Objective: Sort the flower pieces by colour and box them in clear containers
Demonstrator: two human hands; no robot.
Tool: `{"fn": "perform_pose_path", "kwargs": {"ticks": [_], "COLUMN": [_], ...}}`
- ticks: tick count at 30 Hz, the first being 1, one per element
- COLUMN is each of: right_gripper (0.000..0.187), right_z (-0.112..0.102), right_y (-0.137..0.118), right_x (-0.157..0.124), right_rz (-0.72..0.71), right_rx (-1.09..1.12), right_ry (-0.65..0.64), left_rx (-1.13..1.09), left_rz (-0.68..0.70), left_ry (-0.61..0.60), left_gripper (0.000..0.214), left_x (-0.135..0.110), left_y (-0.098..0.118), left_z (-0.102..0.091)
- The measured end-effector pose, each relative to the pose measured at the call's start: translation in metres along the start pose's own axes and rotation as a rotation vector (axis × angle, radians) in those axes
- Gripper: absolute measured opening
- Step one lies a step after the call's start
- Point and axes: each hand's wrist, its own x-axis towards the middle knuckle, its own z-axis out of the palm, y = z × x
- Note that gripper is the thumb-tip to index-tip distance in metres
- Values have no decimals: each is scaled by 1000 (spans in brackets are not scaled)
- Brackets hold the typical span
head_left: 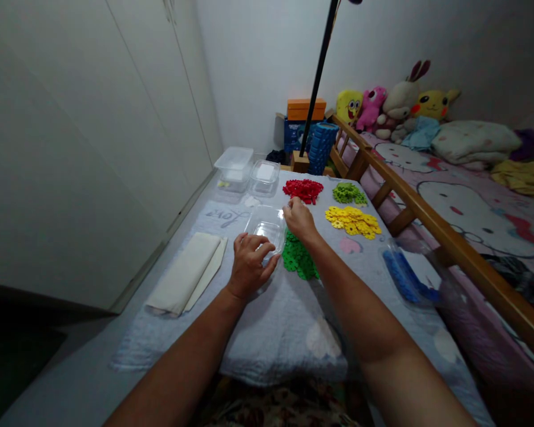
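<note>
A clear plastic container [267, 222] sits on the cloth-covered table in front of me. My left hand [251, 261] is bent over its near rim, with thumb and index finger curved at the near right corner. At the far right edge, my right hand [299, 218] is closed in a pinch on the rim. Directly right of the container, partly under my right forearm, lies a heap of green flower-shaped plastic pieces [298, 256]. Red pieces [303, 191] are piled beyond my right hand. Yellow round pieces [353, 222] and light green pieces [349, 193] lie farther right.
A folded cream cloth [187, 273] lies at left. Clear plastic tubs [235, 163] and a smaller lidded box [266, 173] stand at the back left. A clear box with blue pieces [407, 276] is at the right edge, beside the wooden bed rail [404, 204]. A black pole [319, 77] rises behind.
</note>
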Motion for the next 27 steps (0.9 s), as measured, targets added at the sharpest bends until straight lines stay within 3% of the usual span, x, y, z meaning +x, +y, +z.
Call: {"fn": "perform_pose_path", "kwargs": {"ticks": [3, 6, 9, 17, 23, 27], "right_gripper": [22, 22, 26, 28, 20, 23], "right_z": [2, 7, 16, 22, 20, 22], "right_y": [7, 16, 22, 9, 9, 9], "right_x": [-3, -16, -36, -63, -65, -66], "right_rz": [-27, -27, 68, 435, 483, 477], "right_rx": [170, 323, 475, 1159, 1394, 1413], "right_ry": [-32, 21, 84, -159, -265, -265], "left_rx": [-6, -16, -23, -21, -45, -36], "left_rz": [-22, -31, -41, -70, -86, -94], "left_ry": [-24, -16, -8, 0, 2, 3], "left_gripper": [12, 13, 15, 17, 18, 18], "left_x": [1, 1, 1, 1, 1, 1], "left_y": [1, 0, -1, -2, -2, -2], "left_z": [1, 0, 0, 0, -1, -1]}}
